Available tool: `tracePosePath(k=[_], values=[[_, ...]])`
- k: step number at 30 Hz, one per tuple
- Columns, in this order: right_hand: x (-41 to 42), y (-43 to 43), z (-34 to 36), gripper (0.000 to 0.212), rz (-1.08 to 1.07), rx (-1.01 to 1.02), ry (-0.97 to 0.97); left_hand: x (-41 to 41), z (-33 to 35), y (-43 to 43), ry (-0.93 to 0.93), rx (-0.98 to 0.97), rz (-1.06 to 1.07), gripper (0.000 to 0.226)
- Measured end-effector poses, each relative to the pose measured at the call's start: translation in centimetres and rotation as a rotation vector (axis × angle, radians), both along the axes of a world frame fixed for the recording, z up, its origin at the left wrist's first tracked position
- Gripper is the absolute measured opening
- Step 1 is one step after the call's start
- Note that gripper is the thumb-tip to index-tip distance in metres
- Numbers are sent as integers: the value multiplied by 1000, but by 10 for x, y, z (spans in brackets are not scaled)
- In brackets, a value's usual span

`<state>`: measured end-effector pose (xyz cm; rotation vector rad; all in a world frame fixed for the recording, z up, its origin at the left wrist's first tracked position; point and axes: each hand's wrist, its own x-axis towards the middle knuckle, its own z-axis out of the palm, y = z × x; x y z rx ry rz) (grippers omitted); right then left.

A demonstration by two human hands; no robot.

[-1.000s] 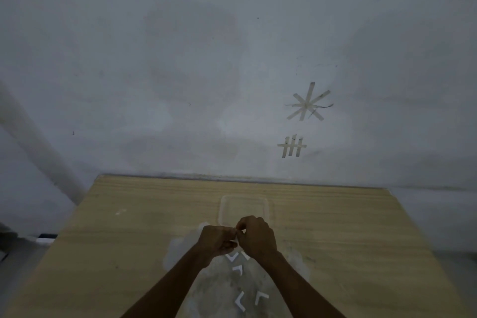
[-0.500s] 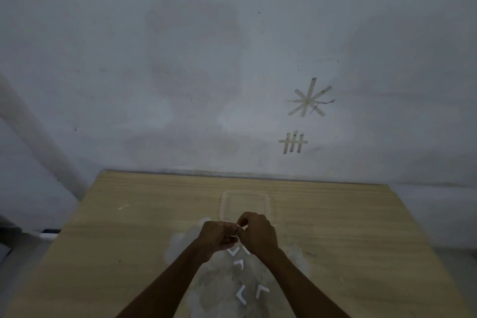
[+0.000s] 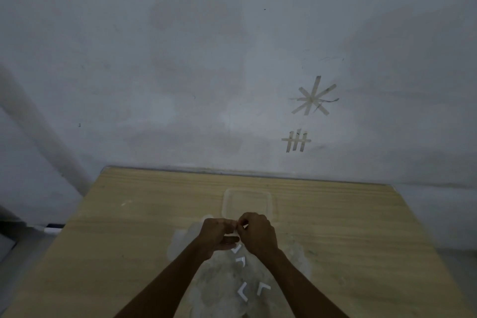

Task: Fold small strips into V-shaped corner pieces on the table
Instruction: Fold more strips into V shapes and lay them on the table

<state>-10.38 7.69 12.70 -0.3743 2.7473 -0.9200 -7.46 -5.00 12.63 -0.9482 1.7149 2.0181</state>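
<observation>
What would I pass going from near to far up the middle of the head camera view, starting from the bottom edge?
Pair of folded V pieces → single V piece → left hand and right hand → clear container → far table edge → wall.

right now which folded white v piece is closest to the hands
The white V-shaped paper piece half hidden beneath the hands; the other three lie nearer the viewer.

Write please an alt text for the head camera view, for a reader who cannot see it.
Two bare hands, the left hand and the right hand, meet above a wooden table and pinch a small white strip between their fingertips. Four folded white V-shaped pieces lie on the table near the forearms, and a clear plastic container sits just beyond the hands.
</observation>
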Motion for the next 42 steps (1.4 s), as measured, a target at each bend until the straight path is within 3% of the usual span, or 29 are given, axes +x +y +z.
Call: tracePosePath(k=[9,24,32,42], values=[[2,-2,-5,14,29,-46,-14,2,-4,-5,30,-3,11,24],[-1,5,-13,10,130,-227,-21,5,-6,-10,17,-48,19,12],[0,8,-13,19,97,-292,-99,7,-10,-13,27,-117,24,15],[-1,24,-24,8,-59,-202,-126,13,-22,-18,9,-131,58,16]])
